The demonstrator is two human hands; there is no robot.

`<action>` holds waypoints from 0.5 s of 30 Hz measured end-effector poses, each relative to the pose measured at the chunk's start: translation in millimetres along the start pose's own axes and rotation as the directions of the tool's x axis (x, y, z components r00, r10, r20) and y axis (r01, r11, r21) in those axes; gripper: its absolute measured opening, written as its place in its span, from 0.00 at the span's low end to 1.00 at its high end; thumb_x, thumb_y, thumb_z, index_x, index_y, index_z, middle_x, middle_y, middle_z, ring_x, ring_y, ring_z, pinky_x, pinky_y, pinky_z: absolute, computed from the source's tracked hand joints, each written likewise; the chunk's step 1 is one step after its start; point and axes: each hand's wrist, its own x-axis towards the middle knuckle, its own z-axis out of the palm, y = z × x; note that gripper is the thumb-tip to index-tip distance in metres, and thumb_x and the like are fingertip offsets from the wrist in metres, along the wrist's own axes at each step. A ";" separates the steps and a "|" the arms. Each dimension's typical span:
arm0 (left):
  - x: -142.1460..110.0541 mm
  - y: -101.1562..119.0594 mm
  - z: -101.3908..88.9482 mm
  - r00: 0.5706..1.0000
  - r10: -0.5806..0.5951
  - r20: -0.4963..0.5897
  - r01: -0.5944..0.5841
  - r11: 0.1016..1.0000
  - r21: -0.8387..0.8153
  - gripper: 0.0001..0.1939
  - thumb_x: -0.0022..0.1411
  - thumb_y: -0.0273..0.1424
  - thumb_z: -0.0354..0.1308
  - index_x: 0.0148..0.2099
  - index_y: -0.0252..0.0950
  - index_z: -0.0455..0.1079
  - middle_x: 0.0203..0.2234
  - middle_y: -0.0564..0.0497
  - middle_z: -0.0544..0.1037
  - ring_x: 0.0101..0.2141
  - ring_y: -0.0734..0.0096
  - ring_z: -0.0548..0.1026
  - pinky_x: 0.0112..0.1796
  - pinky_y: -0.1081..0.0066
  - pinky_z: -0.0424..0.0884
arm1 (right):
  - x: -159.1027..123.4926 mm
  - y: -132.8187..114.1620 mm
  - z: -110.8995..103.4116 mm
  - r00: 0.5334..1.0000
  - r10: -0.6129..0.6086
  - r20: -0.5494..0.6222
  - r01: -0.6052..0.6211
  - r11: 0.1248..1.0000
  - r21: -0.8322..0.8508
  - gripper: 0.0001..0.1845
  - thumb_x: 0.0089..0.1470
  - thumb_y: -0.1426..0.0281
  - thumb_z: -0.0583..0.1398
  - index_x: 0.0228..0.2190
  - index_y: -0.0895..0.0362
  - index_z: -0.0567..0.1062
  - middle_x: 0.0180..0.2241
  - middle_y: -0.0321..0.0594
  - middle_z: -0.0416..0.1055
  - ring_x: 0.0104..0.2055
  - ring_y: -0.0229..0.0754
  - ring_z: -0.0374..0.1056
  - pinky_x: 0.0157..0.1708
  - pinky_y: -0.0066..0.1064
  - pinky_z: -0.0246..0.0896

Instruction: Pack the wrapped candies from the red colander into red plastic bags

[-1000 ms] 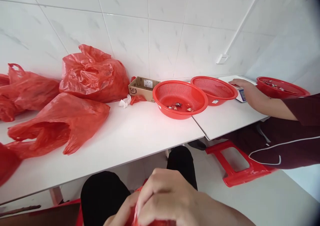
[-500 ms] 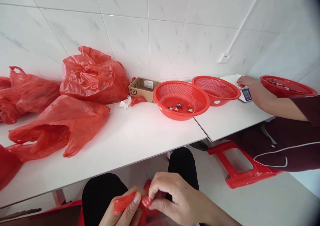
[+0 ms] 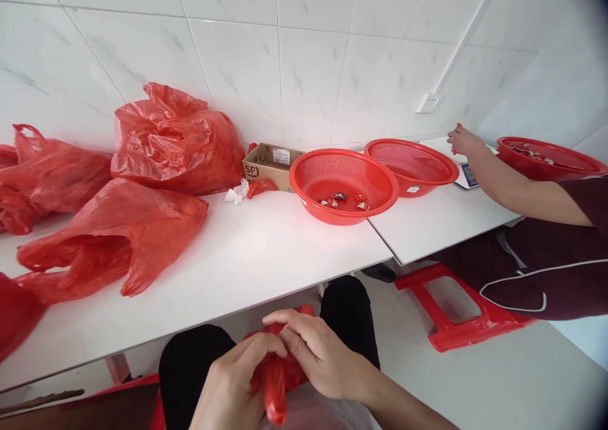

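Observation:
Low over my lap, a crumpled red plastic bag (image 3: 274, 389) is bunched between both hands. My left hand (image 3: 232, 376) is closed around it from the left, and a twisted end hangs down below the fingers. From the right, my right hand (image 3: 325, 354) grips the same bag, its thumb close to the left fingers. More red plastic shows above and behind the fingertips. Whatever may be inside the bag is hidden.
Red plastic bags (image 3: 175, 145) line the white table (image 3: 266, 246) on the left. A cardboard box (image 3: 268, 173) stands beside a red basket (image 3: 342, 218) with several small wrapped pieces. At right, a co-worker's hand (image 3: 468, 144) is above a scale (image 3: 468, 177), near a red stool (image 3: 437, 319).
My hands have come together and up around the bag, gathering its loose end, which now hangs downward. The co-worker's hand has lifted from the scale.

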 end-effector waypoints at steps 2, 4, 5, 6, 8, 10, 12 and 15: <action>0.4 -8.5 4.1 0.988 0.107 -0.112 -0.098 0.992 0.077 0.12 0.57 0.18 0.50 0.35 0.40 0.69 0.29 0.56 0.77 0.24 0.78 0.73 0.27 0.81 0.68 | -1.2 6.9 3.5 0.996 0.090 0.021 -0.091 0.992 0.087 0.22 0.68 0.60 0.47 0.59 0.52 0.65 0.26 0.34 0.70 0.29 0.36 0.68 0.36 0.30 0.65; 0.7 -14.7 6.9 0.958 0.192 -0.212 -0.166 0.977 0.136 0.11 0.61 0.20 0.51 0.36 0.40 0.69 0.33 0.53 0.77 0.29 0.77 0.76 0.29 0.80 0.70 | -2.8 12.2 4.0 0.984 0.141 0.106 -0.162 0.959 0.232 0.23 0.68 0.57 0.47 0.57 0.52 0.66 0.23 0.32 0.68 0.26 0.36 0.67 0.33 0.29 0.64; 0.7 -16.6 7.5 0.946 0.221 -0.237 -0.185 0.969 0.164 0.10 0.62 0.21 0.51 0.39 0.40 0.70 0.36 0.52 0.77 0.31 0.76 0.77 0.29 0.80 0.71 | -3.5 14.0 3.3 0.978 0.145 0.149 -0.185 0.935 0.304 0.22 0.67 0.55 0.48 0.53 0.54 0.69 0.22 0.32 0.67 0.25 0.36 0.66 0.31 0.29 0.63; 0.7 -17.7 7.6 0.940 0.247 -0.236 -0.204 0.960 0.190 0.11 0.63 0.22 0.52 0.42 0.41 0.72 0.38 0.50 0.77 0.33 0.75 0.78 0.30 0.80 0.72 | -4.2 15.1 2.2 0.975 0.142 0.173 -0.196 0.915 0.352 0.21 0.66 0.54 0.50 0.46 0.56 0.71 0.22 0.32 0.66 0.24 0.35 0.65 0.28 0.27 0.60; 0.8 -18.8 6.4 0.941 0.290 -0.174 -0.249 0.942 0.227 0.16 0.64 0.23 0.53 0.51 0.42 0.72 0.41 0.48 0.77 0.37 0.74 0.79 0.33 0.80 0.73 | -5.1 15.0 -1.1 0.981 0.147 0.128 -0.182 0.928 0.324 0.20 0.63 0.54 0.53 0.33 0.57 0.70 0.21 0.31 0.62 0.22 0.32 0.58 0.23 0.25 0.52; 0.9 -20.2 3.7 0.941 0.326 -0.092 -0.299 0.926 0.229 0.20 0.66 0.23 0.52 0.58 0.42 0.69 0.43 0.47 0.78 0.40 0.72 0.79 0.37 0.79 0.75 | -5.6 12.6 -6.0 0.993 0.118 -0.017 -0.115 0.983 0.145 0.20 0.63 0.57 0.55 0.25 0.57 0.65 0.21 0.30 0.58 0.23 0.31 0.53 0.23 0.25 0.47; -0.4 -23.3 0.1 0.936 0.346 -0.062 -0.324 0.918 0.231 0.21 0.66 0.23 0.53 0.59 0.41 0.68 0.44 0.46 0.79 0.42 0.69 0.78 0.40 0.76 0.76 | -5.6 10.6 -14.1 0.991 0.028 -0.134 -0.036 0.998 -0.059 0.20 0.65 0.61 0.53 0.23 0.57 0.62 0.22 0.31 0.57 0.25 0.32 0.53 0.26 0.26 0.48; -9.7 -29.8 -6.0 0.940 0.327 -0.101 -0.296 0.925 0.236 0.16 0.66 0.26 0.54 0.54 0.40 0.73 0.43 0.46 0.81 0.46 0.64 0.76 0.42 0.71 0.76 | -6.3 15.7 -35.3 0.959 -0.074 -0.274 -0.005 0.961 -0.278 0.21 0.65 0.62 0.51 0.21 0.57 0.60 0.22 0.32 0.58 0.26 0.33 0.55 0.29 0.28 0.48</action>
